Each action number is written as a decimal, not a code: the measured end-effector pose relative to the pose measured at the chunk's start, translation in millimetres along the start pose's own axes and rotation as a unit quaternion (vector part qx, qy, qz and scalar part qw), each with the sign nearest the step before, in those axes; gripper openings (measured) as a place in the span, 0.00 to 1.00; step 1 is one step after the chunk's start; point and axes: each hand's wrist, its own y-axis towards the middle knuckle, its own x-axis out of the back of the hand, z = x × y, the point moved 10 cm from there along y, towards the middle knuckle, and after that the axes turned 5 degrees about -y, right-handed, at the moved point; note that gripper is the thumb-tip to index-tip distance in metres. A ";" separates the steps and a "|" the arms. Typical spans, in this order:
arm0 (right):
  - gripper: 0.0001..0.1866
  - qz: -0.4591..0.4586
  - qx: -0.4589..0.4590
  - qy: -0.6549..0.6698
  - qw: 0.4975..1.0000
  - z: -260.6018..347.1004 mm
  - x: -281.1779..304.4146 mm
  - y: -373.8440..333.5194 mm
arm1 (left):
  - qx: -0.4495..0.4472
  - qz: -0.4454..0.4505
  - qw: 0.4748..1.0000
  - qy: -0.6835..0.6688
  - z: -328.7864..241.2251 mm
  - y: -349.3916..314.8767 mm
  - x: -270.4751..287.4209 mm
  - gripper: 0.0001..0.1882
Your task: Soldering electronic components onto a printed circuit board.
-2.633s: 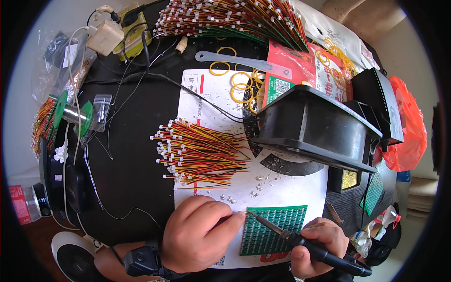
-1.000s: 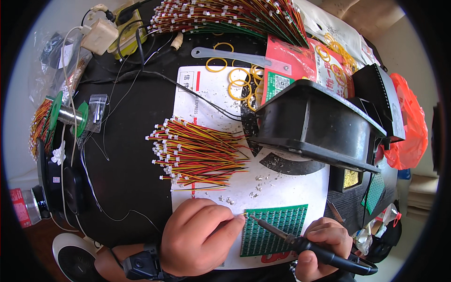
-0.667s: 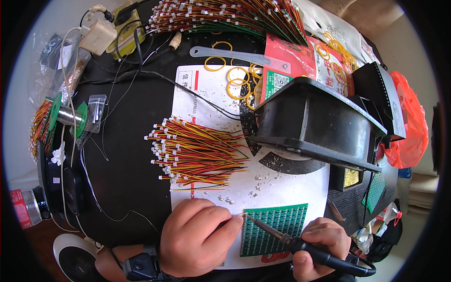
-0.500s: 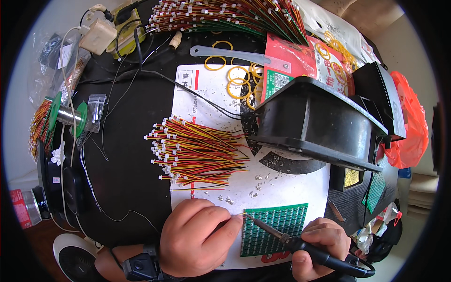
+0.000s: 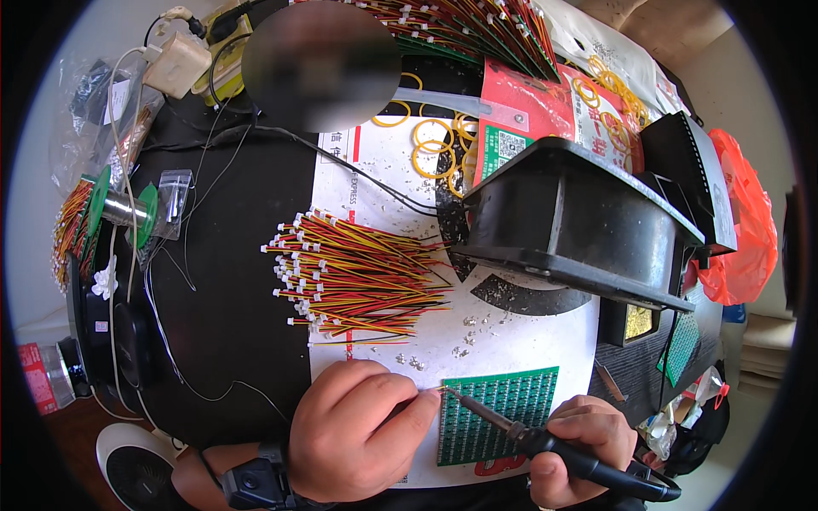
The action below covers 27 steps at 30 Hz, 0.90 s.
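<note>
My right hand (image 5: 588, 447) is wrapped round the black handle of a soldering iron (image 5: 558, 453). Its metal tip reaches the upper left corner of a green circuit board (image 5: 498, 417), which is covered with rows of small repeated parts. Beside that corner, my left hand (image 5: 362, 434) pinches a thin wire, of which only a small yellowish end shows at the fingertips. The rest of the wire is hidden by the fingers. Beyond my left hand lies a bundle of red, yellow and black wires (image 5: 366, 277) with white connectors at their left ends.
A large black plastic housing (image 5: 571, 230) stands right of the wires. Behind it are yellow rubber bands (image 5: 434, 160) and more bundled wires (image 5: 503, 38). A solder spool (image 5: 123, 209) is at the left. Solder bits (image 5: 464, 341) dot the white sheet. A blurred oval hides part of the back.
Both hands, the soldering iron and the board stay almost exactly in place. A blurred oval now covers part of the far table.
</note>
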 end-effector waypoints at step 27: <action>0.13 0.018 0.013 0.000 1.000 2.0 -1.9 1.2 | -0.006 0.012 1.000 -0.002 -1.1 1.9 -0.2 0.15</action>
